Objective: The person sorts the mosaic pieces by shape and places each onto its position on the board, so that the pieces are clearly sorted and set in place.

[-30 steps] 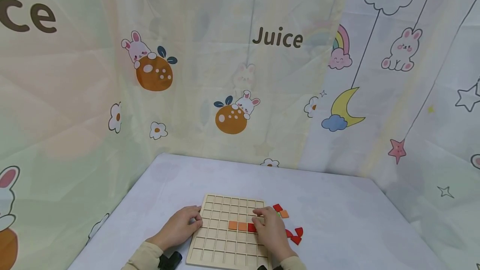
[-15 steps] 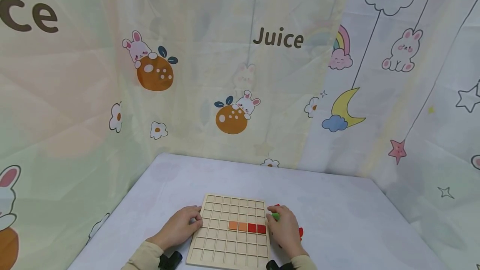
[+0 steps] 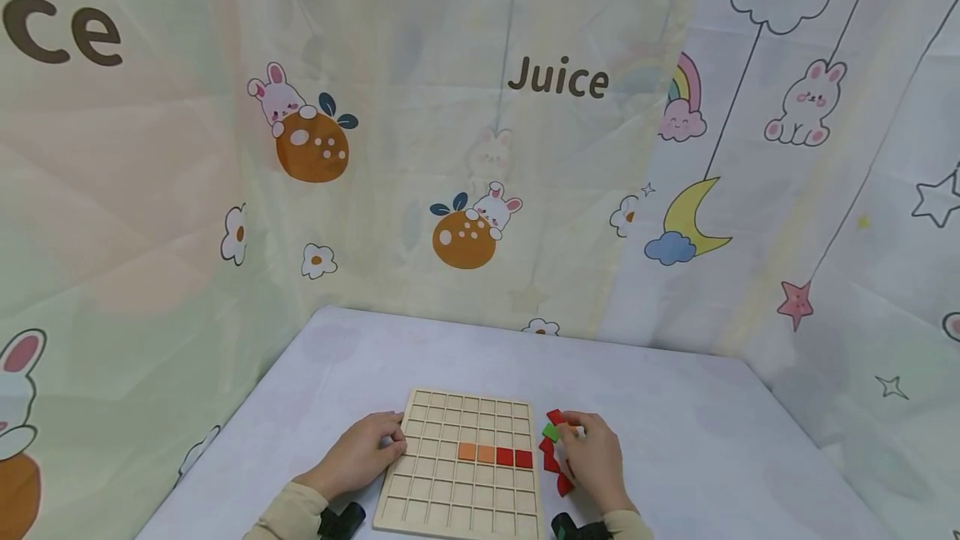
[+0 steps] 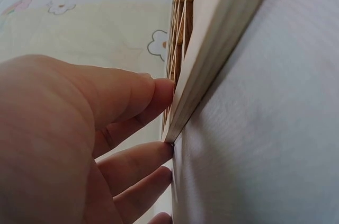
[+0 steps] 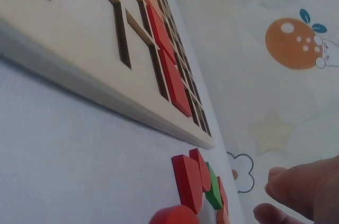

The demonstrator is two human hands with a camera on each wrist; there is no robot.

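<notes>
A pale wooden grid board (image 3: 442, 486) lies flat on the table. One row of it holds two orange tiles (image 3: 476, 452) and two red tiles (image 3: 514, 458), the last red one in the right-hand column. My left hand (image 3: 366, 450) touches the board's left edge with its fingertips, the fingers fairly straight in the left wrist view. To the right of the board, my right hand (image 3: 596, 457) is just beside several loose pieces: red ones (image 5: 187, 184), a green one (image 3: 551, 432) and an orange one (image 5: 222, 215). In the right wrist view its thumb and finger are apart, with nothing seen between them.
The white-covered table (image 3: 697, 440) reaches beyond the board on all sides. Printed cloth walls (image 3: 390, 123) stand at the back and sides. Dark wrist devices (image 3: 341, 521) sit at both sleeves.
My right hand has left the red tile at the board's right column and moved right to the loose pieces. Red pieces now lie closer to the board. My left hand stays put.
</notes>
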